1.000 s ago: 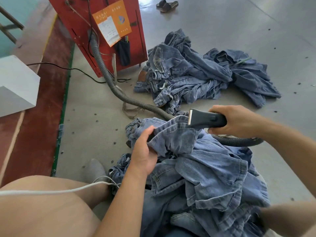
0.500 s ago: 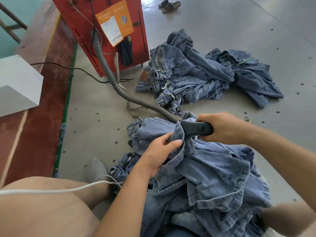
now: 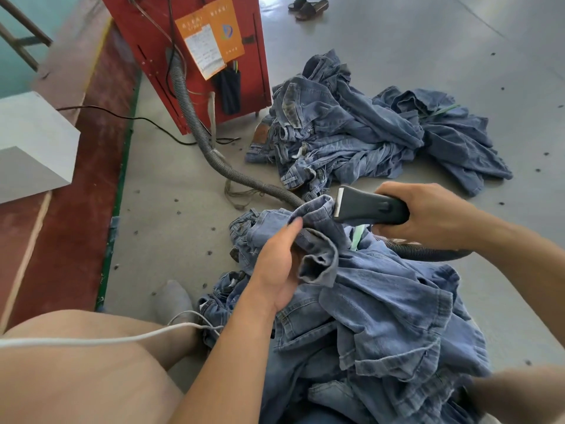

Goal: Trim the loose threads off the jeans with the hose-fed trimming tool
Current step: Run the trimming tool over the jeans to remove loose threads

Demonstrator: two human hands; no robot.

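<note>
Closest in, the jeans (image 3: 382, 316) lie heaped on the person's lap, and the left hand (image 3: 276, 267) grips a bunched fold of denim, lifting it, presumably so its edge meets the cutter. Just beyond, the right hand (image 3: 428, 215) is wrapped around the black trimming tool (image 3: 370, 208), its flat head touching that raised fold. From the tool a ribbed hose (image 3: 214, 154) runs across the floor to the red machine (image 3: 189, 56). Farther off lies another denim pile (image 3: 367, 133).

Rumpled blue jeans (image 3: 382, 301) heaped on floor, black trimming tool (image 3: 370, 206) blade touching raised fold
</note>
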